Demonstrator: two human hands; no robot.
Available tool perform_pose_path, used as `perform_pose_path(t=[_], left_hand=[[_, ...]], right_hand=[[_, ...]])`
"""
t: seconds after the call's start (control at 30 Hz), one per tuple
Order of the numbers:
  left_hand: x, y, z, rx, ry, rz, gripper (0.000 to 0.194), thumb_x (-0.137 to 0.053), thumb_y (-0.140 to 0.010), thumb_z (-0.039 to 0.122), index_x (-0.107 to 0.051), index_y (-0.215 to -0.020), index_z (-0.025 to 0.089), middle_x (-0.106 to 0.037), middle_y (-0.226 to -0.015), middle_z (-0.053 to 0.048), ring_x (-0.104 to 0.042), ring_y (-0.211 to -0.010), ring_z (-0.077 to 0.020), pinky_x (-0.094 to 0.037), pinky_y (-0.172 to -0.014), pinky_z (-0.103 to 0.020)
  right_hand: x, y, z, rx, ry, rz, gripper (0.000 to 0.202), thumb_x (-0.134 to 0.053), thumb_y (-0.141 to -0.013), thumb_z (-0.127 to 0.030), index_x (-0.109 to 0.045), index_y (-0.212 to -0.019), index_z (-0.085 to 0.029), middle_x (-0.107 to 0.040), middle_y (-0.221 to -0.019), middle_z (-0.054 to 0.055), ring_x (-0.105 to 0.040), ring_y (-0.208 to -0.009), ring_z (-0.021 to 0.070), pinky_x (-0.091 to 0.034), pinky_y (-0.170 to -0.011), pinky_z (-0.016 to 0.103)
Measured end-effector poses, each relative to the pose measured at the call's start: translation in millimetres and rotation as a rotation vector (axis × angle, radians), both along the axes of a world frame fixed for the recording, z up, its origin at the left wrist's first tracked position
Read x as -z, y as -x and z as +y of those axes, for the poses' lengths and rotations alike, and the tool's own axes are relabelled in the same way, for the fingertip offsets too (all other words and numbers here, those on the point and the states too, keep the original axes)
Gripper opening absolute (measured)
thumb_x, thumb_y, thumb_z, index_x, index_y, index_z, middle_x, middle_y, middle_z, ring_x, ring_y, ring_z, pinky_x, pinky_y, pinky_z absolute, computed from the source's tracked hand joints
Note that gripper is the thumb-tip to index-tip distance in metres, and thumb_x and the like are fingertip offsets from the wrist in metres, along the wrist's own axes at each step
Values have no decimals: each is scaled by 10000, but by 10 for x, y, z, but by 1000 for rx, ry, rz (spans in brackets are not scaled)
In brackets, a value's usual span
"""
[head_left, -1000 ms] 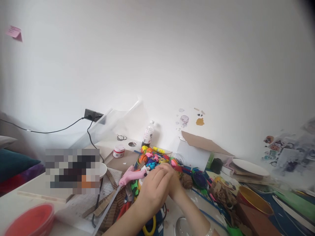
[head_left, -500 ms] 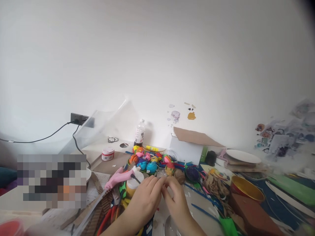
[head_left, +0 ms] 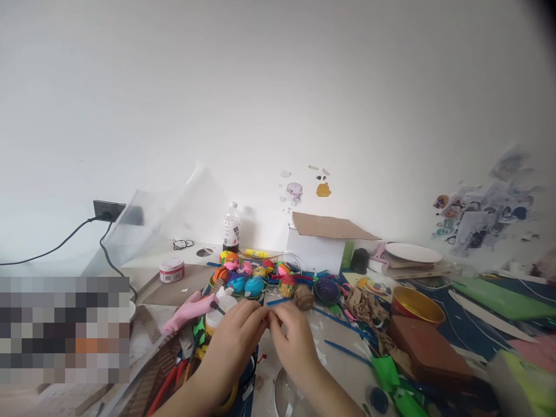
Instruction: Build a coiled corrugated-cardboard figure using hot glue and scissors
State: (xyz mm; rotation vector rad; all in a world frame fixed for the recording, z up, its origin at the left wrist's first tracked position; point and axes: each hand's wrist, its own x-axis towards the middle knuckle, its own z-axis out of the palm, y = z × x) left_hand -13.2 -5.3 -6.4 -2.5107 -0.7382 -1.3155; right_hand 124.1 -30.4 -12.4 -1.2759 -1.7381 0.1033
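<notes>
My left hand (head_left: 240, 333) and my right hand (head_left: 292, 335) meet at the fingertips over the cluttered table. Both are closed in a pinch, and whatever lies between the fingers is hidden from me. Just beyond them sits a pile of colourful corrugated-paper balls, with a turquoise one (head_left: 254, 285) at its front and a brown one (head_left: 303, 296) to the right. A pink glue gun (head_left: 189, 311) lies left of my left hand, beside a white-topped jar (head_left: 214, 319). Below my right wrist is a clear round dish (head_left: 284, 394).
A dark-liquid bottle (head_left: 231, 227) and a white box (head_left: 315, 252) with a cardboard flap stand by the wall. To the right are a gold-lined bowl (head_left: 418, 307), a brown block (head_left: 428, 350) and crumpled paper (head_left: 367, 307). A red-lidded tub (head_left: 172, 270) stands left. Blue paper strips (head_left: 347, 351) lie about.
The view has turned slightly right, so the surroundings shift left in the picture. My hands stay joined at the fingertips, with a little more table showing beyond them.
</notes>
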Motion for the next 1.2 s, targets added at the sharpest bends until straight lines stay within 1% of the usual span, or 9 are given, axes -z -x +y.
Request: perform_pose_path(t=[0.13, 0.23, 0.43, 0.63, 0.73, 0.83, 0.97, 1.07, 1.2], left_hand=[[-37, -1, -6, 23, -45, -17, 191, -399, -913, 180, -582, -966, 157, -623, -817, -70, -574, -729, -190, -500, -627, -316], [-51, 4, -5, 34, -67, -28, 197, -410, -913, 191, -591, -982, 154, -628, -824, -75, -576, -728, -185, -500, -632, -309], [-22, 30, 16, 54, 2, -83, 216, -410, -921, 241, -612, -928, 164, -629, -827, -71, -591, -731, -164, -507, -656, -274], [-13, 31, -5, 125, 62, -148, 152, -455, -899, 180, -597, -951, 173, -626, -848, -56, -609, -767, -147, -508, -694, -242], [-27, 34, -16, 130, 67, -173, 139, -464, -892, 165, -599, -929, 169, -628, -831, -48, -613, -758, -138, -510, -702, -229], [-45, 45, 5, 108, 20, -208, 122, -479, -887, 171, -600, -900, 160, -635, -812, -48, -619, -755, -140, -514, -704, -229], [-86, 88, 65, 46, -34, -225, 123, -489, -882, 193, -609, -883, 166, -656, -806, -44, -631, -782, -156, -520, -717, -248], [-107, 155, 128, -22, -28, -213, 156, -476, -888, 233, -618, -857, 177, -666, -795, -39, -637, -763, -163, -522, -712, -267], [-117, 258, 234, -124, -15, -198, 193, -462, -887, 285, -614, -833, 178, -665, -835, -58, -637, -782, -180, -516, -719, -281]], right_hand=[[-12, 9, 2, -36, 112, 147, 301, -353, -878, -239, -457, -600, -189, -533, -617, 23, -500, -607, 158, -355, -563, 253], [-25, 11, -5, -76, 154, 219, 317, -346, -876, -274, -446, -588, -189, -526, -604, 19, -491, -589, 152, -354, -555, 252], [-53, 15, -17, -126, 189, 363, 352, -347, -876, -338, -448, -573, -190, -496, -567, -2, -477, -571, 139, -350, -540, 244], [-119, 14, -62, -199, 166, 388, 338, -371, -871, -332, -491, -588, -190, -502, -575, -6, -483, -589, 141, -359, -552, 243], [-142, 12, -78, -194, 151, 396, 346, -377, -871, -327, -507, -583, -186, -517, -578, -3, -493, -590, 140, -364, -550, 240], [-153, -17, -66, -177, 138, 427, 344, -388, -866, -320, -547, -594, -180, -551, -582, 8, -519, -593, 147, -384, -562, 244], [-141, -106, -4, -143, 94, 516, 326, -420, -852, -342, -631, -670, -172, -586, -583, 16, -544, -584, 154, -409, -554, 243], [-112, -174, 49, -100, 78, 578, 338, -432, -849, -372, -642, -680, -168, -583, -563, 17, -533, -557, 151, -404, -522, 241], [-84, -210, 80, -68, 78, 608, 344, -424, -854, -378, -632, -679, -168, -574, -557, 20, -510, -537, 146, -392, -491, 238]])
